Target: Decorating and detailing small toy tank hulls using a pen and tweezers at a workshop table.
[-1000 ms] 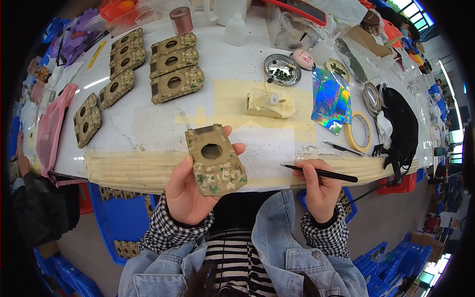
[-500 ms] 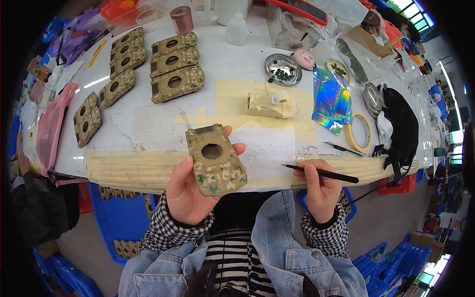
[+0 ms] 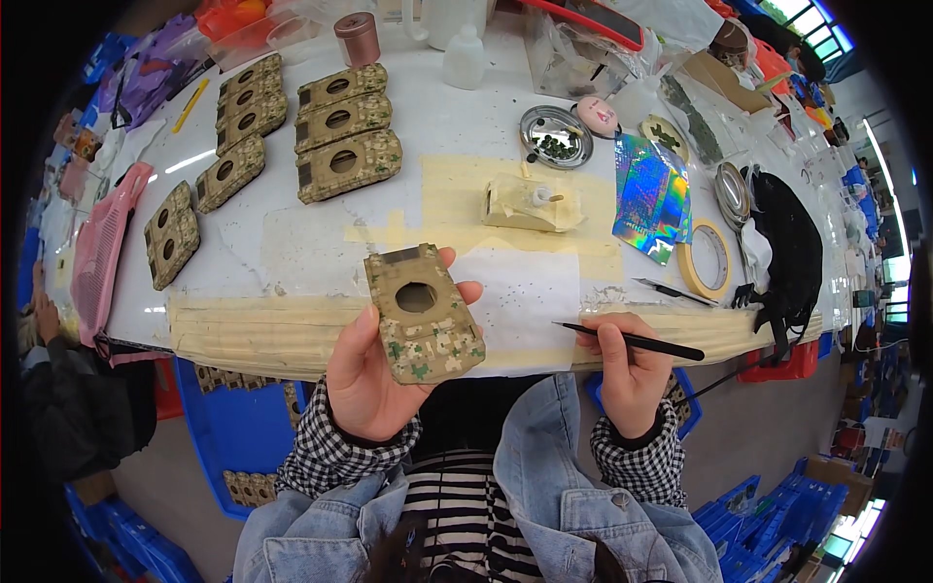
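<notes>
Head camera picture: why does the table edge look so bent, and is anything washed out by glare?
In the head view, the fisheye lens bows the table's taped front edge and blacks the corners; the camouflage piece in the left hand and the thin tool stay sharp; glare streaks the holographic sheet.

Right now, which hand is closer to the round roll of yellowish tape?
The right hand. It sits just below and left of the round roll of yellowish tape, holding a thin black tool. The left hand is much farther left, holding a camouflage-painted plate.
</notes>
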Demonstrator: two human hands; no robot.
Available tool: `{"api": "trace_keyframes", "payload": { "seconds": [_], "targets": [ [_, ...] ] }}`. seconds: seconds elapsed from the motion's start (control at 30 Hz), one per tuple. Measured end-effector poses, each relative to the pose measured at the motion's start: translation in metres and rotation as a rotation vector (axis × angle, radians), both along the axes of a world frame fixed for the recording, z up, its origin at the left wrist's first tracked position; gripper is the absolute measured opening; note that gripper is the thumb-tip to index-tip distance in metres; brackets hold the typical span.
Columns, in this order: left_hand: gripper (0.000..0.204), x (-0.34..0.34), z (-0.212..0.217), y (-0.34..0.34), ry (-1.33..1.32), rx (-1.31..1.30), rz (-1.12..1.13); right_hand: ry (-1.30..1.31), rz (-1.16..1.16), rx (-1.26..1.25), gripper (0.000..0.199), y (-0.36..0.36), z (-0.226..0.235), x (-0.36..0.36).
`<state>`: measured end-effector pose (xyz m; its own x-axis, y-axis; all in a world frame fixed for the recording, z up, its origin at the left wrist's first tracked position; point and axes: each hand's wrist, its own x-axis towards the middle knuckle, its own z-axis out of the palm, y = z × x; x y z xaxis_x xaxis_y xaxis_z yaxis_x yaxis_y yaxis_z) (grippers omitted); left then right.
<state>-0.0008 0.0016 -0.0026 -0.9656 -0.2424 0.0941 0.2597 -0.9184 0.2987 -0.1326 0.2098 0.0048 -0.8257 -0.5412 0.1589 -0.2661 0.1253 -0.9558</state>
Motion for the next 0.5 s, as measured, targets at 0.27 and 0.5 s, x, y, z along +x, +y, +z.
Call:
{"api": "trace_keyframes", "payload": {
  "seconds": [0.27, 0.5],
  "targets": [
    [0.061, 0.0002, 0.0016, 0.0009, -0.018, 0.009, 0.017, -0.007, -0.006, -0.008, 0.014, 0.0005, -0.0005, 0.0000],
    [0.061, -0.0002, 0.0006, 0.0000, 0.002, -0.013, 0.012, -0.005, -0.021, 0.003, 0.014, 0.0001, -0.0012, 0.0007]
  ]
}}
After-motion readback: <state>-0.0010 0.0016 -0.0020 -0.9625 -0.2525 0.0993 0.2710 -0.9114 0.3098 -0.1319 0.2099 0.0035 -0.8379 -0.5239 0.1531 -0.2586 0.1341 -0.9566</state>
